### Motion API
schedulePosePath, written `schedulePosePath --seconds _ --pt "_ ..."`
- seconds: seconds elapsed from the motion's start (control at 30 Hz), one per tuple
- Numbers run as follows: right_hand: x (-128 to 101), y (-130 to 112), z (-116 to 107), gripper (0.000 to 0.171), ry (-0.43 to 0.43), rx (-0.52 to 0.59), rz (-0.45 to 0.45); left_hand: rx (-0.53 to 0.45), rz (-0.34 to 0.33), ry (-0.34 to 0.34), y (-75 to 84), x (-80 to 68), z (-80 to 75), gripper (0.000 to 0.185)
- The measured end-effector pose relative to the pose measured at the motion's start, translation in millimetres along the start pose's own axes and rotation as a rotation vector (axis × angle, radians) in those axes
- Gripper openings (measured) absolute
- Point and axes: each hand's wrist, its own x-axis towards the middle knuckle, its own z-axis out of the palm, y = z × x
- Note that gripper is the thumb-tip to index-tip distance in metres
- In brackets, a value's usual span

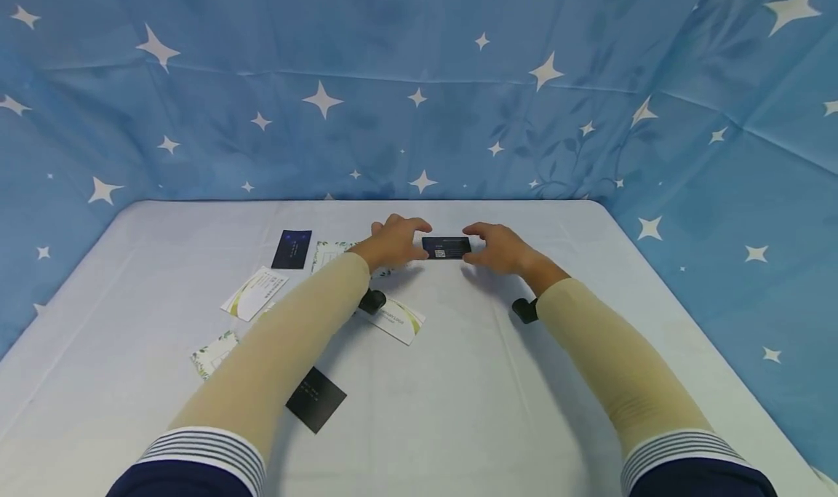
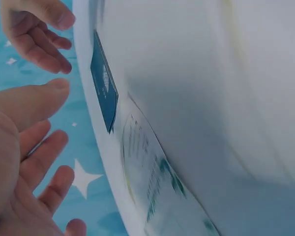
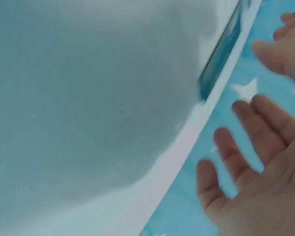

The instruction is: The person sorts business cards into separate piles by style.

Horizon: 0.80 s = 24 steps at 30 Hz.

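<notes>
Nearest, a tan left sleeve and a tan right sleeve extend over the white bench. A black card lies partly under the line of the left sleeve; beyond that sleeve are a leaf-bordered card and a white-and-green card, with a second white-and-green card near the left wrist. Farther out lie a dark blue card and another leaf-bordered card, partly hidden. The left hand and right hand flank a dark printed card, flat near the far edge. Each grip is released, fingers parted. The head view, which shows its square code clearly, seems to set fingertips at its ends; both wrist views reveal a gap. Only the left wrist view shows its layered edge. Behind hangs a blue starred curtain.
</notes>
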Motion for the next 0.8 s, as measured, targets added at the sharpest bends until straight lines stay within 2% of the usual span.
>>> schedulePosePath --seconds 0.13,0.3,0.47,0.57,0.8 --pt "-14 -12 5 0.062 0.033 0.005 -0.019 0.029 0.049 -0.016 -5.7 -21.0 -9.0 0.06" --pt "-36 -34 19 0.064 0.051 0.047 -0.038 0.017 0.066 -0.015 -15.9 -49.9 -17.9 0.063" --pt "-54 -55 39 0.068 0.03 0.088 -0.061 -0.023 0.097 -0.054 -33.1 -82.6 -21.2 0.069" --pt "-64 -67 49 0.069 0.019 0.099 -0.098 -0.013 0.129 -0.08 -44.8 -104.1 -20.0 0.071" --pt "-82 -98 62 0.069 -0.026 0.007 -0.136 0.038 0.159 -0.14 -62.0 -147.3 -20.8 0.068"
